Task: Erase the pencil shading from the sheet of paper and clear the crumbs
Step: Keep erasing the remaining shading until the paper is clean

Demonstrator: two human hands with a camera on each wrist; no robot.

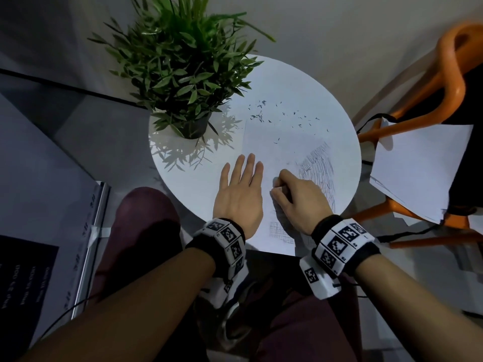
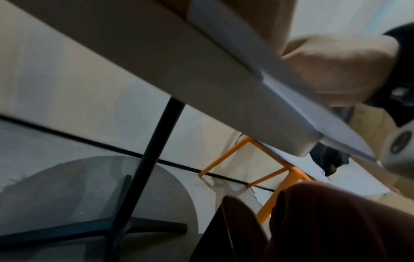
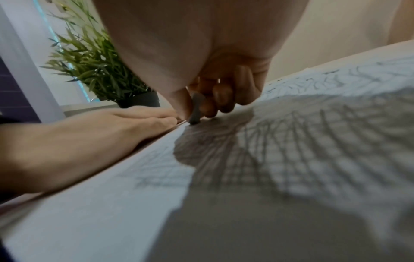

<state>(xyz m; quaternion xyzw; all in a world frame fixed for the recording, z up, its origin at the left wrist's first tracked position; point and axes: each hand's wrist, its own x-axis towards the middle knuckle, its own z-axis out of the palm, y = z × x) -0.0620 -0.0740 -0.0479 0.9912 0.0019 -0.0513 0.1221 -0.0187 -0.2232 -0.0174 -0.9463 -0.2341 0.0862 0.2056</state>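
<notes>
While erasing is under way, head view: left hand (image 1: 239, 190) flat, fingers straight, pinning one sheet of paper (image 1: 277, 131) on the bench (image 1: 188, 178); right hand (image 1: 296, 197) pinching one eraser (image 1: 277, 182) at the edge of the pencil shading (image 1: 317, 171). Crumbs (image 1: 277, 114) scattered, too many to count. One plant (image 1: 180, 74).

Left wrist: only bench underside.

Right wrist: eraser (image 3: 195, 110) touching paper. Next, likely: rubbing rightward into remaining shading, then sweeping crumbs.

Head view down over round table (image 1: 183, 178), left wrist view beneath it, right wrist view skimming paper (image 3: 112, 203)
</notes>
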